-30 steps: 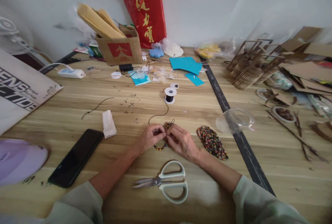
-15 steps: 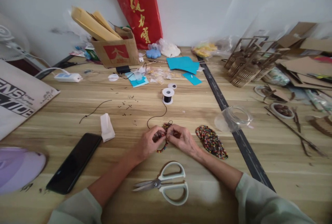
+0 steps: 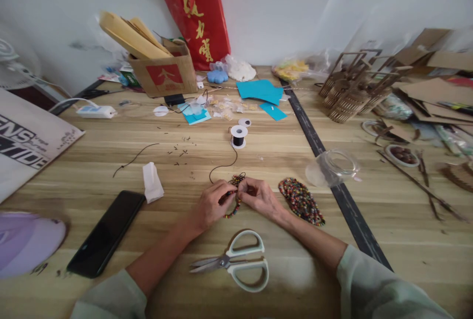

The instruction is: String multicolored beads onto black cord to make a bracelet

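My left hand (image 3: 212,205) is closed on a strand of small multicoloured beads (image 3: 232,212), which hangs in a loop below the fingers. Right beside it, my right hand (image 3: 260,198) pinches at the end of the same strand; the fingers hide exactly what lies between the tips. More of the beads show just beyond the fingertips. A black cord (image 3: 226,165) runs from near the hands to a white spool (image 3: 239,136) standing behind them. To the right of my right hand lies a heap of beaded strands (image 3: 301,201). Scissors (image 3: 231,261) with pale handles rest in front, blades pointing left.
At left are a black phone (image 3: 106,233), a folded white paper (image 3: 152,183) and a purple cap-like object (image 3: 29,244). A clear plastic roll (image 3: 336,167) lies at right. Woven baskets (image 3: 351,92), a cardboard box (image 3: 164,72) and blue card pieces (image 3: 260,91) stand or lie farther back.
My left fingers have closed in a little over the strand, and the hand has turned slightly. My right hand stays nearly in place. The view has shifted very slightly.
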Tool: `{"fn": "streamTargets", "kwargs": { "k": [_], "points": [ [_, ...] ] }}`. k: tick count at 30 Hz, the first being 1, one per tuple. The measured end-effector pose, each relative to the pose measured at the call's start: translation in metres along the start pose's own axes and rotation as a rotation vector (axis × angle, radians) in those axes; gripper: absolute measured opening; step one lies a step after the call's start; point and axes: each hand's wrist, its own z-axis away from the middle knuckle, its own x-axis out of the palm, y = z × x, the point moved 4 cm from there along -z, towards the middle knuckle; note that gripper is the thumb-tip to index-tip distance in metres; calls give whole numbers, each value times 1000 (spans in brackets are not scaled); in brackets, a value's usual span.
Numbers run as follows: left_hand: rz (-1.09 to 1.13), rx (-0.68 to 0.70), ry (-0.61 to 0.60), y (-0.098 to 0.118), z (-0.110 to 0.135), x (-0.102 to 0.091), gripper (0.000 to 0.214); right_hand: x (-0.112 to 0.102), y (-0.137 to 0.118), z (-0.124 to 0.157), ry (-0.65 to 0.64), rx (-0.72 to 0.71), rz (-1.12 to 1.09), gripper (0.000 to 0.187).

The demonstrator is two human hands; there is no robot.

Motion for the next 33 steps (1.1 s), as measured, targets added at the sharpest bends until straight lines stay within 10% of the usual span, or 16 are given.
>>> {"fn": "streamTargets", "kwargs": {
  "k": [33],
  "points": [
    [260,-222,-262,-7,-9,-5,3,1,-3,-1,-94,-70,7,7]
  ]
}}
